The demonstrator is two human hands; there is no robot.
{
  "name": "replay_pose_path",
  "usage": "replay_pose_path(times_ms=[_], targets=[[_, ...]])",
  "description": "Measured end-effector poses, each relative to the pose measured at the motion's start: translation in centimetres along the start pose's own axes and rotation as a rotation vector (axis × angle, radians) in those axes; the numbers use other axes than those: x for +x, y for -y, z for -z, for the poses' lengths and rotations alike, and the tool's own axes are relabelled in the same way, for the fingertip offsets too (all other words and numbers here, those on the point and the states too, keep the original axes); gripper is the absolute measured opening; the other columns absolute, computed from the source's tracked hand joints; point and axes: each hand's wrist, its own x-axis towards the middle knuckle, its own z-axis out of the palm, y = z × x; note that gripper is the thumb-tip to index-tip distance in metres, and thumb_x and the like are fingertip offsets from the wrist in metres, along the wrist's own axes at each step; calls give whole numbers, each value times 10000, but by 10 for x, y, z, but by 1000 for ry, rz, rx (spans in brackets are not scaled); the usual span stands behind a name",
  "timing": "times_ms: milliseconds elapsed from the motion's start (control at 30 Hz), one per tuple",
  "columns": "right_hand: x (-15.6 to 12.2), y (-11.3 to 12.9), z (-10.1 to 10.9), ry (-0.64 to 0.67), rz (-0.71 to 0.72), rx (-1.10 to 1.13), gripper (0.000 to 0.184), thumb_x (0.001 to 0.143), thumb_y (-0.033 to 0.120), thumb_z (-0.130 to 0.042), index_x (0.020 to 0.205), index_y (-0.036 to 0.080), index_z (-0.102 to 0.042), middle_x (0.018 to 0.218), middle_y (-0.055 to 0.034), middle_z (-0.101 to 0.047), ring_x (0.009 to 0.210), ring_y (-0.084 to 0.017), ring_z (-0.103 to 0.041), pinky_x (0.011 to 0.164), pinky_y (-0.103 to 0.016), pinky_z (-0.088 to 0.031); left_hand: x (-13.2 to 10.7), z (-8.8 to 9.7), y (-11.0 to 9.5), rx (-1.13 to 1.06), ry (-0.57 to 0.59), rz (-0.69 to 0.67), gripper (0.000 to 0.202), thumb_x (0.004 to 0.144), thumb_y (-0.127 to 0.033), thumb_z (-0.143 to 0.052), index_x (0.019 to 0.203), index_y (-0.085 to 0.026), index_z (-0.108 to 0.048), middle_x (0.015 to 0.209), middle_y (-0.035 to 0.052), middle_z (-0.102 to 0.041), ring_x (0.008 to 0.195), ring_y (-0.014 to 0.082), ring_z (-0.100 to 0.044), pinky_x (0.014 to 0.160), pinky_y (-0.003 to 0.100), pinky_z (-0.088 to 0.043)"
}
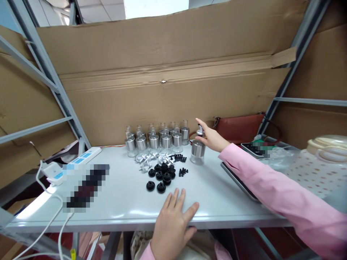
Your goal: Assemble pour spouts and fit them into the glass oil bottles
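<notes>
My right hand (210, 137) reaches across the white table (121, 202) and grips the top of a small glass bottle with a silver collar (197, 152), standing upright to the right of the others. My left hand (173, 220) lies flat and open on the table's front edge, fingers spread, holding nothing. Just beyond it sit several black rubber caps (161, 177), small black bits (183, 171) and silver metal fittings (151, 159). Behind those, several more glass bottles with silver collars (155, 139) stand in rows against the cardboard.
A cardboard wall (168, 72) backs the table between grey metal shelf posts (62, 97). A white power strip (78, 160) with cables lies at left beside a blurred-out item. At right are a brown bag (238, 128), a dark tablet (238, 182), a phone and a dotted cloth.
</notes>
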Motion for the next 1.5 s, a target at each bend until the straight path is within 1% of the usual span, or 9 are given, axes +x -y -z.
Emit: replay_pose_path(times_ms=[233, 400, 533, 700, 900, 967, 1100, 1167, 1500], targets=[[36, -9, -41, -118, -56, 73, 742, 747, 159, -509, 1420, 115, -199, 1194, -186, -544, 1065, -246, -556, 927, -398, -407, 0, 13, 3, -62, 18, -40, 539, 782, -434, -595, 1282, -301, -444, 1375, 105, -431, 1266, 305, -408, 984, 473, -433], [40, -10, -58, -199, -75, 135, 680, 754, 147, -483, 1387, 81, -244, 1265, -210, -496, 1173, -253, -484, 973, -405, -373, 24, 70, 30, -151, -80, -25, 251, 879, -173, -417, 1065, -206, -582, 1098, 61, -636, 985, 188, -602, 853, 354, -498], [36, -13, -65, -296, -165, 230, 675, 738, 161, -490, 1369, 85, -262, 1252, -210, -515, 1048, -238, -566, 931, -402, -417, 70, 105, 80, -58, -127, 76, 243, 880, -146, -380, 1002, -191, -586, 962, 51, -644, 872, 184, -607, 798, 347, -488], [26, -17, -79, -448, -231, 385, 592, 695, 143, -489, 1272, 87, -369, 1220, -210, -502, 934, -218, -598, 774, -359, -508, 107, 73, 146, -115, -32, 95, 234, 854, -171, -445, 1053, -211, -563, 1068, 41, -610, 1006, 174, -567, 918, 317, -440], [5, -3, -88, -572, -45, 157, 331, 714, 181, -517, 1039, 129, -555, 1160, -171, -464, 1134, -264, -456, 933, -408, -416, 99, 29, 165, -165, -46, 125, 265, 902, -304, -391, 1107, -243, -548, 1185, 51, -538, 1153, 213, -451, 982, 415, -368], [-1, 8, -89, -433, 8, 112, 242, 753, 190, -502, 972, 135, -590, 1043, -147, -526, 1019, -238, -518, 909, -386, -418, 98, 23, 166, -184, -35, 139, 271, 904, -324, -387, 1106, -251, -552, 1195, 50, -527, 1169, 216, -429, 997, 435, -342], [-12, 30, -98, 279, 152, 142, 155, 768, 207, -545, 884, 148, -629, 692, -41, -609, 630, -151, -557, 663, -280, -453, 102, 13, 170, -245, -71, 176, 277, 910, -287, -350, 1057, -226, -577, 1144, 50, -545, 1123, 196, -452, 989, 402, -350], [-16, 38, -105, 455, 180, 131, 134, 746, 189, -582, 854, 138, -644, 658, -36, -630, 581, -137, -549, 615, -257, -437, 103, 10, 172, -265, -85, 166, 250, 893, -259, -383, 1031, -212, -586, 1099, 45, -567, 1078, 187, -477, 976, 378, -364], [-18, 46, -121, 372, 253, 123, 111, 798, 174, -553, 813, 145, -658, 935, -120, -638, 886, -212, -586, 841, -326, -425, 104, 11, 169, -228, -37, 156, 175, 829, -175, -456, 843, -207, -627, 994, 27, -619, 994, 190, -524, 930, 371, -384]])
